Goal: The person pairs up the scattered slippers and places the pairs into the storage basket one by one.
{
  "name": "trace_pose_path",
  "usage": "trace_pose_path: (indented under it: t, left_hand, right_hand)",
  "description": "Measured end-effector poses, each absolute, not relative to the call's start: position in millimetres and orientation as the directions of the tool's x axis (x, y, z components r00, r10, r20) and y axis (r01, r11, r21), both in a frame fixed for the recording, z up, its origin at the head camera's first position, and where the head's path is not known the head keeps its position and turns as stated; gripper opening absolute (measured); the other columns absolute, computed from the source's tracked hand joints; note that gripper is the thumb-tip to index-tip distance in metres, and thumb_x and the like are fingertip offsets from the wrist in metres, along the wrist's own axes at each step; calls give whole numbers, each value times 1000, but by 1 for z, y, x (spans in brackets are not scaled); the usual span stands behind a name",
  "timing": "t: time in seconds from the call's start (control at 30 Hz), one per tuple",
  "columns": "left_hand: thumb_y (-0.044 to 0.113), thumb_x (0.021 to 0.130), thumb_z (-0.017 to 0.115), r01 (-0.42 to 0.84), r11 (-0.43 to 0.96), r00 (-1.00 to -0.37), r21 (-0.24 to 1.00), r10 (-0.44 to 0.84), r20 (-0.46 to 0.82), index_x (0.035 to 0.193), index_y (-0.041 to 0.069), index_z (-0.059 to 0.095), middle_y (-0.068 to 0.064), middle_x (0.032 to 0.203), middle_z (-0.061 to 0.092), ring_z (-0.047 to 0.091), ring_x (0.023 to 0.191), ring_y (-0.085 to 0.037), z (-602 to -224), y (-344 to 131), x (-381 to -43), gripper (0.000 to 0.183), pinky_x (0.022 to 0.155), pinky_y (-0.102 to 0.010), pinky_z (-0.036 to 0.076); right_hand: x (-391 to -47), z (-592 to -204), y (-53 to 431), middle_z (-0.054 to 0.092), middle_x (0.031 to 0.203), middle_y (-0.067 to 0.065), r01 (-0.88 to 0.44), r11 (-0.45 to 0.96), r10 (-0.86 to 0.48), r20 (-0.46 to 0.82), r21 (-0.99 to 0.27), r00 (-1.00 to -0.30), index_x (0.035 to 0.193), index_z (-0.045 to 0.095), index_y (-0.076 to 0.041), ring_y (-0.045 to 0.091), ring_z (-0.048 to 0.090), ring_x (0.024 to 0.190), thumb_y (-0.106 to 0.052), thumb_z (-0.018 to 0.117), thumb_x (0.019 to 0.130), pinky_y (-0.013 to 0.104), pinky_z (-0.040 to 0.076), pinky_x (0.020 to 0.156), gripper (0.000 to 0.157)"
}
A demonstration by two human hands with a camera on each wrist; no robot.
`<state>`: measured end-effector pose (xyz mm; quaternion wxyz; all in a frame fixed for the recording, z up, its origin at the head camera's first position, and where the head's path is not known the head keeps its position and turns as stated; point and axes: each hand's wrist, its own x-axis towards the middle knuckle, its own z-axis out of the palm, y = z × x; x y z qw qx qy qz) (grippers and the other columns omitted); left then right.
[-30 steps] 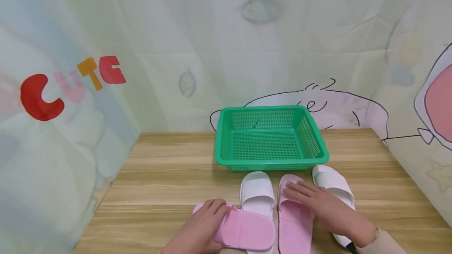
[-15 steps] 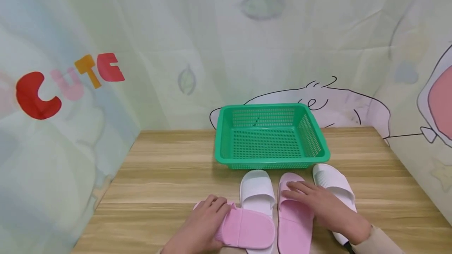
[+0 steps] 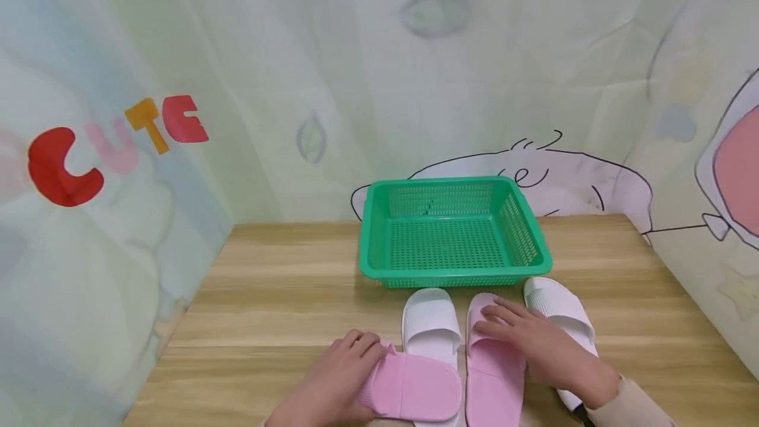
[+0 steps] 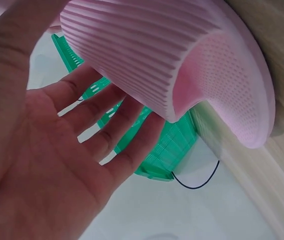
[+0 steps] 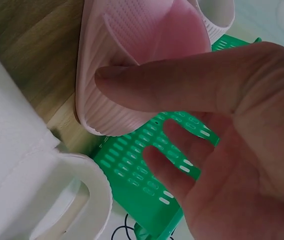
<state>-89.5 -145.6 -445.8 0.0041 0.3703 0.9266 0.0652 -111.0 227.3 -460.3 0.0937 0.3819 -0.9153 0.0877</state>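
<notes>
A pink slipper (image 3: 418,386) lies crosswise over a white slipper (image 3: 431,315), its heel end toward the right. My left hand (image 3: 338,377) holds it at the ridged strap; in the left wrist view, the fingertips reach behind that strap (image 4: 126,45). Just right of it a second pink slipper (image 3: 497,384) points away from me. My right hand (image 3: 530,338) grips its strap, and the right wrist view has the thumb (image 5: 116,85) pressed on the ridges. Another white slipper (image 3: 560,308) stands slanted beyond the right hand, which partly covers it.
A green plastic basket (image 3: 456,277) with no slippers in it stands behind the slippers, near the back wall. The wooden table (image 3: 267,321) meets printed fabric walls at the back and both sides. A dark strip (image 3: 584,415) shows at the right wrist.
The right hand's fingers have bent a little more over the pink slipper's strap. The left hand and all the slippers stay nearly where they were; the view shifts slightly.
</notes>
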Motion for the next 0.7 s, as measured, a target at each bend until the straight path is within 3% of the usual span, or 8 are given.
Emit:
trace_pose_path:
  t: [0.3, 0.7]
  left_hand:
    - [39, 70, 96, 686, 706, -723, 176, 689, 56, 132, 14, 63, 1, 128, 62, 55, 120, -21, -449, -149, -91, 75, 102, -45, 54]
    - [41, 66, 97, 724, 636, -687, 266, 699, 200, 135, 16, 62, 7, 127, 61, 53, 118, -13, -443, -154, -95, 81, 105, -40, 51]
  right_hand:
    - [-107, -467, 230, 64, 143, 10, -710, 695, -670, 254, -117, -697, 142, 66, -21, 37, 61, 131, 31, 70, 49, 58, 56, 99, 107]
    - [-111, -465, 230, 65, 139, 11, -715, 688, -677, 244, -122, -694, 139, 66, -22, 34, 63, 126, 30, 69, 50, 55, 58, 95, 103]
